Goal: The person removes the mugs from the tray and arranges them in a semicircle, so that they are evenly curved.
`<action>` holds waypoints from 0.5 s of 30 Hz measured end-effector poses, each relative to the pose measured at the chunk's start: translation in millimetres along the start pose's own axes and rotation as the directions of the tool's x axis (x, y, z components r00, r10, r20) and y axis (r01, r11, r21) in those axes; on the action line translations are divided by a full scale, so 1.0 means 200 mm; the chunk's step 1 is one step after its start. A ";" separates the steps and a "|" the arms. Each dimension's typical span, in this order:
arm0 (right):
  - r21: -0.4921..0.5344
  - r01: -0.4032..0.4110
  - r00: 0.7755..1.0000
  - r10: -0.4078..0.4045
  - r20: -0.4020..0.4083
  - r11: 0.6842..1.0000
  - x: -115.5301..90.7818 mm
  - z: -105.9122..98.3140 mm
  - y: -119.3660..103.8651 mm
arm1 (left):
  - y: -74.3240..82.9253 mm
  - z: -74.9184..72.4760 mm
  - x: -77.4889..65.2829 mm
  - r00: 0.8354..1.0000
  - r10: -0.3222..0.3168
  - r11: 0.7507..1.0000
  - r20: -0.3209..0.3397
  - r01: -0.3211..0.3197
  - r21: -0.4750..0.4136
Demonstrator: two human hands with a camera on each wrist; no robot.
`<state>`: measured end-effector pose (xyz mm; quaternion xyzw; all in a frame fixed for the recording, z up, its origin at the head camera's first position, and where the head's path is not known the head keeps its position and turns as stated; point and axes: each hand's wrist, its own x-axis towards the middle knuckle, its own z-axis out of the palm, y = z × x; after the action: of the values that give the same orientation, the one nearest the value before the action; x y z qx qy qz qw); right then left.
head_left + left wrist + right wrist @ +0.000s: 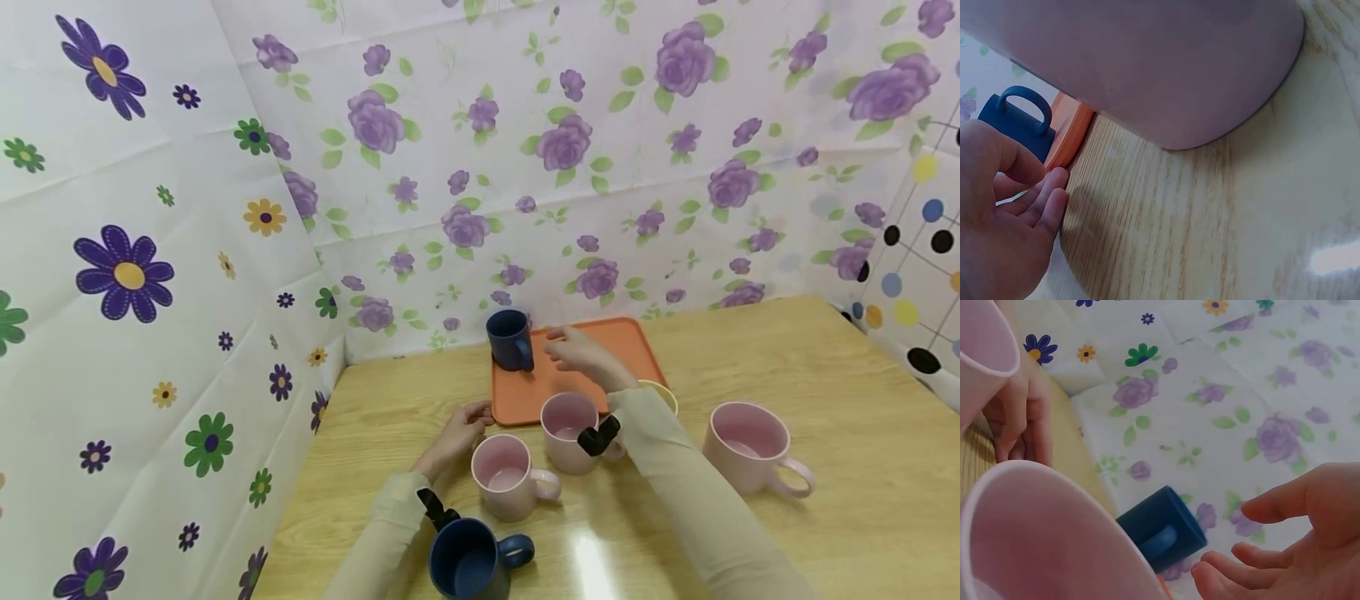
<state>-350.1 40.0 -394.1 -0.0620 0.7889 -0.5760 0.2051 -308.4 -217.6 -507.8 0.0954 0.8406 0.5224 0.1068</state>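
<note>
A dark blue mug (508,343) stands on the back left corner of an orange tray (517,396). Over the tray, just right of that mug, hovers my right hand (581,354), thumb and fingers apart and holding nothing. My left hand (461,433) is at the tray's front left corner, its fingertips right at the edge. In the left wrist view the fingers of this hand (1010,206) are loosely bent, with nothing in them. Two pink mugs stand in front of the tray, one (510,497) beside my left wrist, the other (564,450) beside my right wrist.
Another dark blue mug (468,571) stands at the front, by my left forearm. A third pink mug (738,467) is on the right of the wooden table (847,400). My right sleeve partly hides a pale yellow cup (664,395). Flowered cloth (480,167) hangs behind.
</note>
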 end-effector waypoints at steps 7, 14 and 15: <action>0.114 -0.047 0.997 0.039 0.073 0.992 0.09 0.02 0.03 | 0.04 -0.01 -0.03 1.000 0.002 1.000 0.014 -0.002 -0.007; 0.244 -0.077 0.993 0.052 0.109 0.967 0.16 0.04 0.06 | 0.11 -0.02 -0.06 1.000 0.016 1.000 0.017 -0.016 -0.020; 0.249 -0.073 0.992 0.044 0.121 0.966 0.16 0.04 0.06 | 0.09 -0.01 -0.06 1.000 0.017 1.000 0.014 -0.017 -0.014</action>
<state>-374.7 26.4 -416.5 -0.0447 0.6974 -0.6610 0.2732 -297.2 -214.6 -489.3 0.1054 0.8352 0.5286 0.1090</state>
